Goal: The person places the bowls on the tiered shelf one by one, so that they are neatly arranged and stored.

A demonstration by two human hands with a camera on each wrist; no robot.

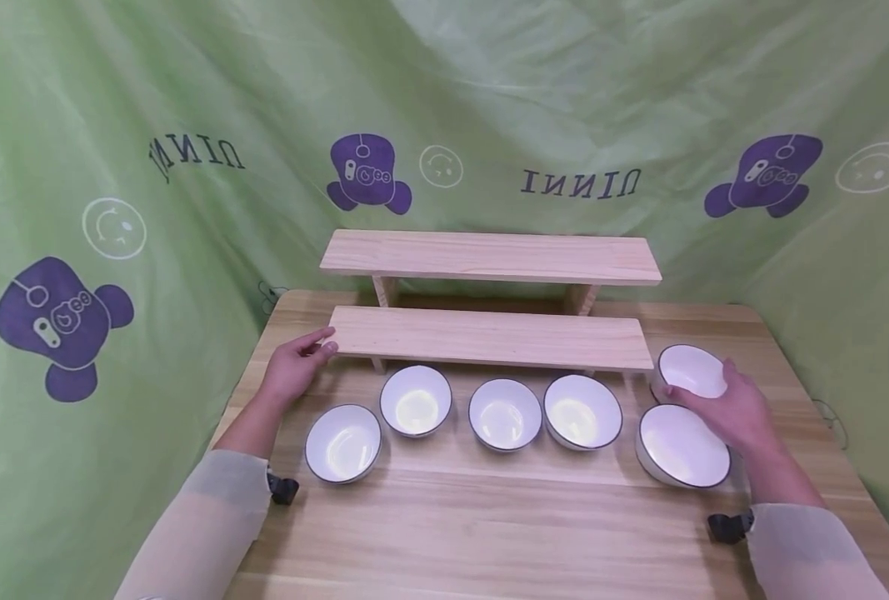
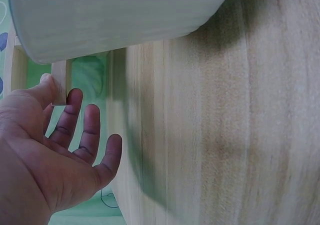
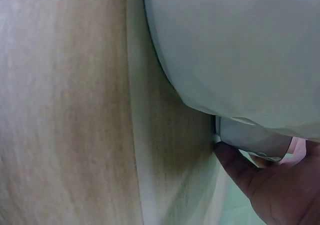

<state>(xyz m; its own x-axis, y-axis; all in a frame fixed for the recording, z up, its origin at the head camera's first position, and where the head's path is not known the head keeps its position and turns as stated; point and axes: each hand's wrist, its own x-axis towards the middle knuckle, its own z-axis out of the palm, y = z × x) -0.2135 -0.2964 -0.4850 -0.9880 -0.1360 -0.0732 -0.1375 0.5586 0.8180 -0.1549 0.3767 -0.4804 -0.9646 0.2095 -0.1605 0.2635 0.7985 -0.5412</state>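
Note:
A two-step wooden display shelf (image 1: 489,337) stands at the back of the table. My left hand (image 1: 297,367) is at the left end of its lower board (image 2: 60,82), thumb on one side and index finger on the other; the remaining fingers are spread. At the right, my right hand (image 1: 740,408) spans the farther white bowl (image 1: 691,371), thumb near its left side and fingers at its right. Directly in front sits another dark-rimmed white bowl (image 1: 684,446), partly under the hand. In the right wrist view, the nearer bowl (image 3: 240,45) covers much of the held bowl (image 3: 255,137).
Several more white bowls line the shelf's front: one bowl (image 1: 342,443) at far left, another bowl (image 1: 416,400) beside it, then a middle bowl (image 1: 505,414) and a bowl (image 1: 582,412) close to its right. Green printed cloth (image 1: 489,100) hangs behind the wooden table (image 1: 489,533).

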